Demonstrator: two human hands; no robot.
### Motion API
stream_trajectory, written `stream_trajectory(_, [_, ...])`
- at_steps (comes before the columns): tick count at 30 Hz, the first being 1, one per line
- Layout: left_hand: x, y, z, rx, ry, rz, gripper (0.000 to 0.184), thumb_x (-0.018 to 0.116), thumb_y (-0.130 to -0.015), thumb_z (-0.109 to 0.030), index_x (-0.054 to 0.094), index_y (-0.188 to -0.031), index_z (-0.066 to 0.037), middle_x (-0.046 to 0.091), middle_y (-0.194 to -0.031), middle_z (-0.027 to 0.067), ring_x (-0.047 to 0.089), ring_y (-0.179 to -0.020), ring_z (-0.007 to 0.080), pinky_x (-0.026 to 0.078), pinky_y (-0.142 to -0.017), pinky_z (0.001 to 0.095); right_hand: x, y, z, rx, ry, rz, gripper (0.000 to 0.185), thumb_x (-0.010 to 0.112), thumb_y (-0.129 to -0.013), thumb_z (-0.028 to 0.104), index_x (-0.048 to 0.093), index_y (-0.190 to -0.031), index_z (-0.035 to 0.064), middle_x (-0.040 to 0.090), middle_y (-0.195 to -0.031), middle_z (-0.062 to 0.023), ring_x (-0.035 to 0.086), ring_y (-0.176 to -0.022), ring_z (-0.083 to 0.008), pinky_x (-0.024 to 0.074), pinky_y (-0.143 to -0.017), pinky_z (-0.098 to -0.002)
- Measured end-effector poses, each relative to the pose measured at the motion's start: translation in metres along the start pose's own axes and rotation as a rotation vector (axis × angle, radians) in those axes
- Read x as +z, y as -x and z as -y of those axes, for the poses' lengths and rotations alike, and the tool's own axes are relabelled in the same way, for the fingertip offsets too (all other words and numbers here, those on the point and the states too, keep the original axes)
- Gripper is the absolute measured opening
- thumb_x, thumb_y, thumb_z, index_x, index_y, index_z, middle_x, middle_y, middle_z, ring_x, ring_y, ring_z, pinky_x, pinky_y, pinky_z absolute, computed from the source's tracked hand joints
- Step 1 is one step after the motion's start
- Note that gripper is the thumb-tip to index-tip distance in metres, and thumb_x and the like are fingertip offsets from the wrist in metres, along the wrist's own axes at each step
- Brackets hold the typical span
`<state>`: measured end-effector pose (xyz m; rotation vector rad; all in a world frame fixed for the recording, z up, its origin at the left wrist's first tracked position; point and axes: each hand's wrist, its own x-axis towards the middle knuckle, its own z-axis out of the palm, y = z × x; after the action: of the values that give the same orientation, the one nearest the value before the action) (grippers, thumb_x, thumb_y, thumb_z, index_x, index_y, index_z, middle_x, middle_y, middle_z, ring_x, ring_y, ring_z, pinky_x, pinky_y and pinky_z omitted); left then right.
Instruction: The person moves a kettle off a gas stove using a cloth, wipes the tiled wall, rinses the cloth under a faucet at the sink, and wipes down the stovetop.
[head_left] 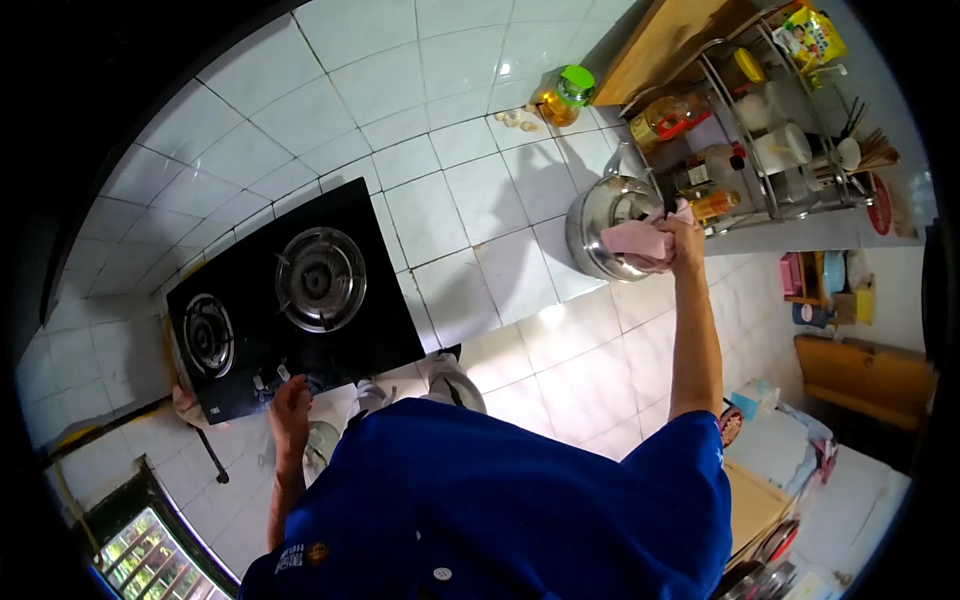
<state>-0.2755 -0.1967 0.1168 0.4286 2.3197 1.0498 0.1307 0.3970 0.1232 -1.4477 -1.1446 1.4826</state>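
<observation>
A shiny steel kettle [588, 228] stands on the white tiled counter, its spout toward the wall. My right hand [686, 242] is closed on a pink cloth [638, 240], which lies against the kettle's top and side. The cloth and hand hide part of the kettle, and I cannot tell whether the fingers also grip its handle. My left hand [290, 408] hangs with curled fingers by the front edge of the black two-burner gas stove [375, 335], close to its knobs [270, 380]. Nothing shows in that hand.
Beside the kettle, a metal rack [770, 190] holds bottles, containers and chopsticks. A green-lidded jar [566, 95] stands against the wall, with small pale pieces [518, 120] beside it. A table with boxes and cloths is at the lower right; a barred window [155, 560] is lower left.
</observation>
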Motion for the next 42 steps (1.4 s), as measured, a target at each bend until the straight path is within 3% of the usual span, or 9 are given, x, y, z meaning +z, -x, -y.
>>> stream_trajectory(6, [0.007,-0.008,0.011,-0.059,-0.018,0.056,0.029,0.061,-0.088,-0.005,0.065,-0.117,-0.001,0.069,-0.099,0.0075,0.064,-0.087,0.014,0.052,-0.078,0.0277,-0.027,-0.03,-0.013,-0.105,-0.048,0.123,0.047,0.055,-0.074,-0.004,0.056,-0.121,0.0016,0.063,-0.091,-0.0063,0.063,-0.077,-0.0172,0.0523,-0.07,-0.0289])
stream_trajectory(12, [0.019,-0.009,-0.012,-0.061,0.023,0.041,0.027,0.063,-0.089,-0.005,0.065,-0.116,-0.001,0.07,-0.103,0.0091,0.066,-0.094,0.0144,0.051,-0.083,0.027,-0.05,-0.042,-0.01,-0.158,0.067,0.163,0.032,0.057,-0.076,0.005,0.055,-0.108,0.0056,0.057,-0.088,-0.0023,0.057,-0.078,-0.0134,0.0469,-0.069,-0.0294])
stream_trajectory(18, [0.018,0.0,0.008,0.022,0.018,0.033,0.027,0.059,-0.091,-0.006,0.063,-0.117,0.001,0.068,-0.096,0.0049,0.063,-0.082,0.0119,0.052,-0.074,0.0267,-0.075,-0.045,-0.012,-0.377,0.599,-0.287,0.051,0.072,-0.071,0.018,0.062,-0.12,0.0036,0.07,-0.1,-0.0088,0.066,-0.084,-0.0216,0.0531,-0.074,-0.0336])
stream_trajectory(23, [0.001,0.01,0.042,-0.052,0.108,0.053,0.025,0.058,-0.093,-0.006,0.063,-0.117,0.001,0.068,-0.098,0.004,0.061,-0.083,0.0108,0.052,-0.075,0.0261,0.027,0.025,-0.032,-0.696,0.43,-0.097,0.039,0.071,-0.083,0.016,0.06,-0.117,0.0019,0.066,-0.112,-0.0136,0.065,-0.097,-0.0245,0.052,-0.087,-0.0372])
stream_trajectory(24, [-0.004,0.012,0.046,-0.059,0.115,0.051,0.025,0.058,-0.093,-0.006,0.063,-0.117,0.001,0.068,-0.098,0.004,0.061,-0.083,0.0108,0.052,-0.075,0.0261,0.059,0.036,-0.045,-1.024,0.693,-0.062,0.04,0.07,-0.083,0.008,0.056,-0.12,0.0013,0.065,-0.112,-0.0143,0.062,-0.104,-0.0262,0.0499,-0.091,-0.0384])
stream_trajectory(25, [-0.009,0.014,0.051,-0.059,0.085,0.05,0.025,0.058,-0.093,-0.005,0.063,-0.117,0.001,0.068,-0.099,0.0042,0.062,-0.083,0.0108,0.052,-0.075,0.026,0.102,0.068,-0.053,-0.756,0.634,-0.021,0.048,0.071,-0.081,0.003,0.052,-0.125,0.0004,0.063,-0.115,-0.0147,0.06,-0.108,-0.0254,0.0488,-0.095,-0.0372])
stream_trajectory(29, [-0.029,0.02,0.077,-0.071,0.153,-0.002,0.027,0.061,-0.088,-0.003,0.066,-0.114,-0.002,0.071,-0.099,0.011,0.067,-0.087,0.0153,0.052,-0.078,0.0283,0.261,0.113,-0.103,-0.565,0.34,0.381,0.044,0.07,-0.085,0.009,0.053,-0.125,0.0009,0.062,-0.118,-0.0137,0.061,-0.109,-0.0227,0.0491,-0.091,-0.0334])
stream_trajectory(35, [-0.067,0.048,0.152,-0.113,0.242,-0.087,0.028,0.06,-0.089,0.002,0.065,-0.116,-0.002,0.069,-0.103,0.0085,0.064,-0.088,0.0138,0.051,-0.078,0.0272,0.464,0.115,-0.114,-1.014,0.61,0.636,0.033,0.066,-0.087,0.014,0.06,-0.119,0.0057,0.066,-0.113,-0.017,0.062,-0.107,-0.0349,0.0478,-0.092,-0.0369])
stream_trajectory(42, [-0.091,0.08,0.192,-0.299,0.32,-0.056,0.025,0.056,-0.094,0.0,0.062,-0.117,0.001,0.067,-0.104,0.0094,0.062,-0.093,0.0131,0.05,-0.082,0.027,0.431,0.151,-0.203,-1.056,0.913,0.798,0.05,0.056,-0.081,-0.001,0.056,-0.13,0.0075,0.051,-0.138,-0.0198,0.043,-0.133,-0.0401,0.0376,-0.109,-0.0434])
